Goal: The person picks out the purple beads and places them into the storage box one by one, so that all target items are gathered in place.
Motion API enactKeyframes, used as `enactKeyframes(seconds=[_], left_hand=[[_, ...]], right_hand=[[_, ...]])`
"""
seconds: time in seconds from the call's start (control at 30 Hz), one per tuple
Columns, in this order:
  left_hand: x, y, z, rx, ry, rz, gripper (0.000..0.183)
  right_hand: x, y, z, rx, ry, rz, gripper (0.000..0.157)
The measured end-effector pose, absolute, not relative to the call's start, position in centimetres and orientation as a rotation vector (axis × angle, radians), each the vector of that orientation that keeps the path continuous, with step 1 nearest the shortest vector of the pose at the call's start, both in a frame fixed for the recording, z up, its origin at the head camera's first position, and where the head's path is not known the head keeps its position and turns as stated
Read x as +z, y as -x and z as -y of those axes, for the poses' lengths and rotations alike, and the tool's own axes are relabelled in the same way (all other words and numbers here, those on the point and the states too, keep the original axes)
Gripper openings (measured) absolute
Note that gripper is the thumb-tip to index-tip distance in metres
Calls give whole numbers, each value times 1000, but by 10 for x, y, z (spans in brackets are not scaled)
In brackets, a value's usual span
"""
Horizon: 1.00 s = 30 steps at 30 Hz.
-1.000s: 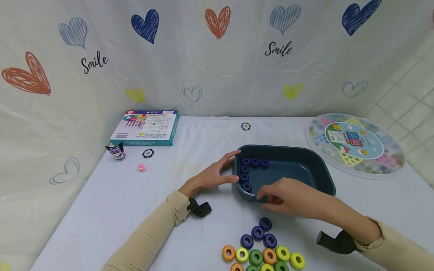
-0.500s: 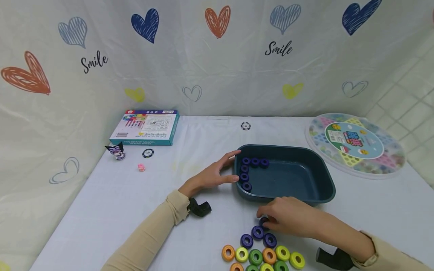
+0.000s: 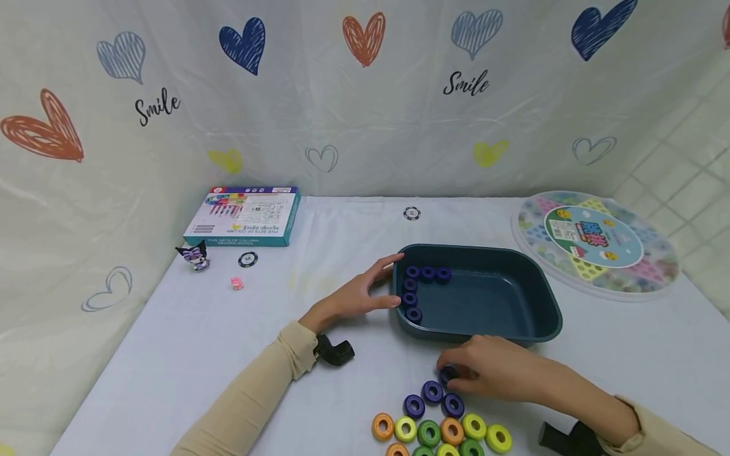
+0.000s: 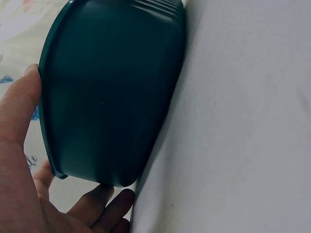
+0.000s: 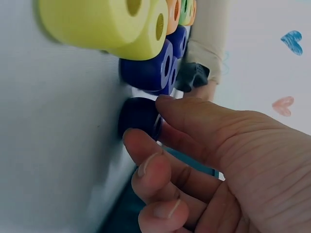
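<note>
A dark teal plastic tray [image 3: 496,297] stands at mid-table. My left hand [image 3: 360,295] rests against its left end, thumb and fingers spread, as the left wrist view also shows at the tray's wall [image 4: 107,97]. In front of the tray, my right hand [image 3: 502,370] pinches a dark purple ring bead [image 5: 138,114] between thumb and fingers, low over the cloth. Several purple ring beads [image 3: 433,392] lie just nearer to me. Inside the tray, more purple beads [image 3: 409,284] line its left side and far left corner.
Orange, yellow and green ring beads [image 3: 429,433] are grouped at the front edge of the view. A flat box [image 3: 245,215], a small figurine [image 3: 196,255], a pink trinket [image 3: 236,284] and a poker chip [image 3: 248,259] sit at left. A round game board [image 3: 595,244] lies back right.
My right hand has come from the tray's near rim down toward me and taken hold of the farthest loose purple bead. My left hand stays at the tray.
</note>
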<state>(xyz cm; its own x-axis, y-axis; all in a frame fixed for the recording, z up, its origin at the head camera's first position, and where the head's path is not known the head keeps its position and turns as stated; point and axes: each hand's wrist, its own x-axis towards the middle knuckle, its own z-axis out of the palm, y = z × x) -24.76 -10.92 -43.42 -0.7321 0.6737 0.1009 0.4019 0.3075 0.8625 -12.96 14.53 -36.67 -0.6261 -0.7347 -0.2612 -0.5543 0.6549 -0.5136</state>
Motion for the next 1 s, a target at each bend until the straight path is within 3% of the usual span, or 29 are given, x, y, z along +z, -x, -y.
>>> enactKeyframes(seconds=[0.43,1.0], left_hand=[[-434,247,109,1384,-985,-2305,81],[-433,247,109,1400,-993,-2277,82]], right_hand=[[-378,122,-178,-681,925,-2382,31],[-402,118,-228,-1083,834,-2157,27]])
